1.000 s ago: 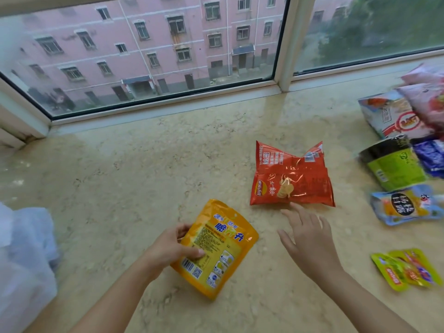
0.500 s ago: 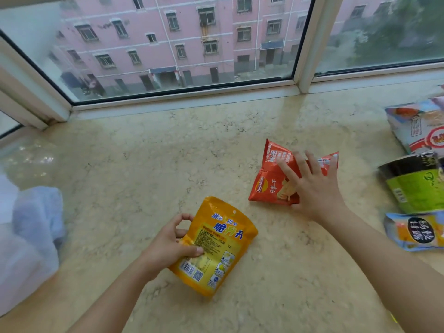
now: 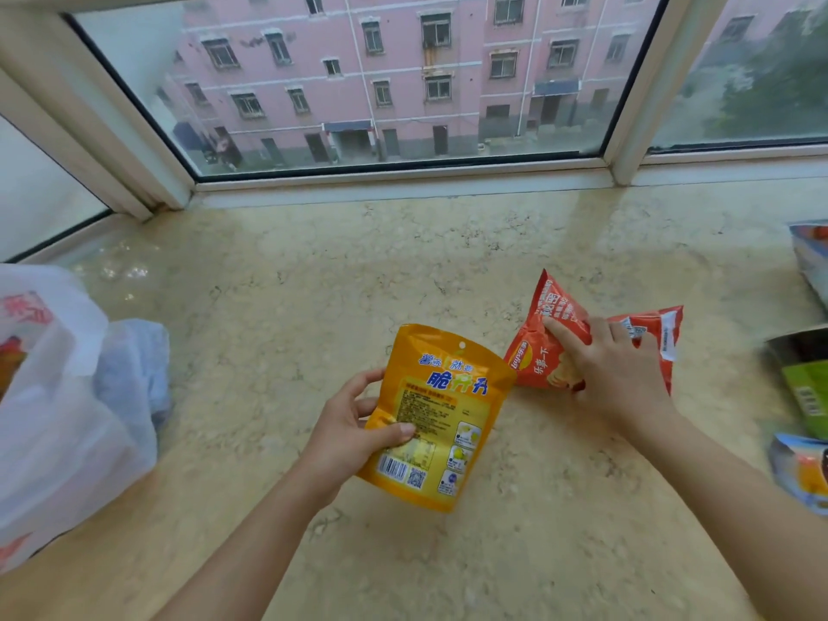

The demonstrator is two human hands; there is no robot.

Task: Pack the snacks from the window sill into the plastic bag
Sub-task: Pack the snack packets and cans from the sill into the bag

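Note:
My left hand [image 3: 347,434] grips the lower left side of an orange-yellow snack pouch [image 3: 441,414], thumb across its printed back, holding it above the marble sill [image 3: 313,271]. Just to its right lies a red chip bag [image 3: 544,347]; my right hand [image 3: 616,374] lies over it with fingers curled round its crumpled middle. A white plastic bag [image 3: 58,419] with red print slumps at the far left edge of the sill.
More snack packets sit at the right edge: a blue-and-white bag [image 3: 813,262], a green-and-black packet [image 3: 806,378] and a blue-and-orange packet [image 3: 802,472]. The window frame [image 3: 403,183] runs along the back of the sill.
My right hand reached forward onto the red chip bag and closed on it, crumpling it and drawing it left toward the pouch. The view swung left, showing more of the plastic bag.

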